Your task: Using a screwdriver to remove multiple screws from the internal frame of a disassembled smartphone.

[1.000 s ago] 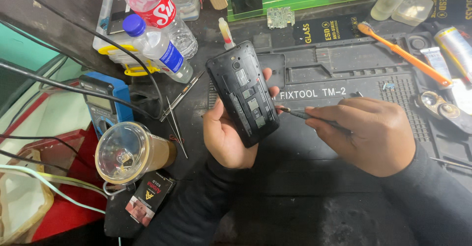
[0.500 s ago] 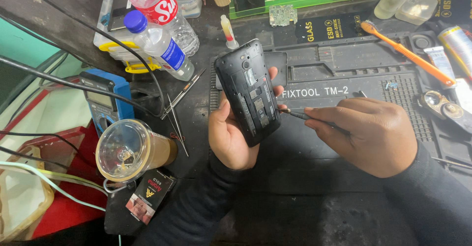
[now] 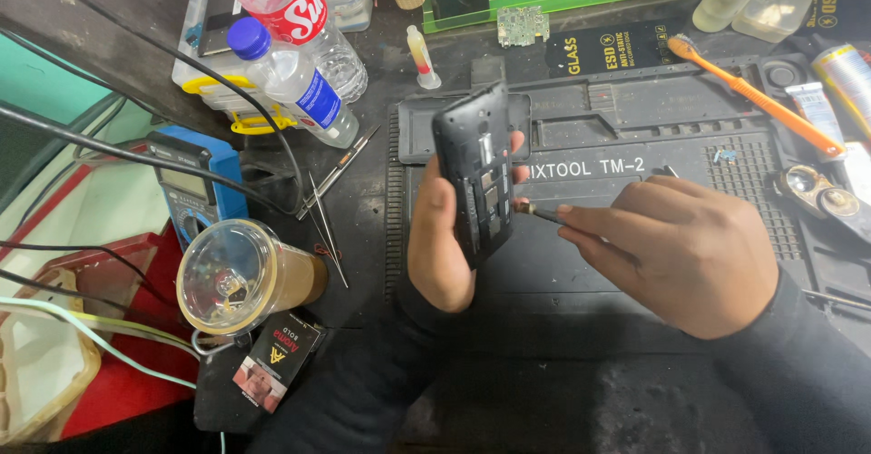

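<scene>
Above the dark repair mat (image 3: 635, 345), the black opened phone body (image 3: 476, 177), gripped by the left hand (image 3: 440, 236), has been tilted more edge-on; the right hand (image 3: 680, 250) stays closed around the thin screwdriver (image 3: 540, 214), its tip at the phone's edge.

I am looking down at an electronics repair workshop bench: a black ridged repair mat (image 3: 635, 327) with parts trays, a blue multimeter (image 3: 195, 182), tweezers (image 3: 327, 227), a loose green circuit board (image 3: 523, 25) and an orange brush (image 3: 753, 100).
</scene>
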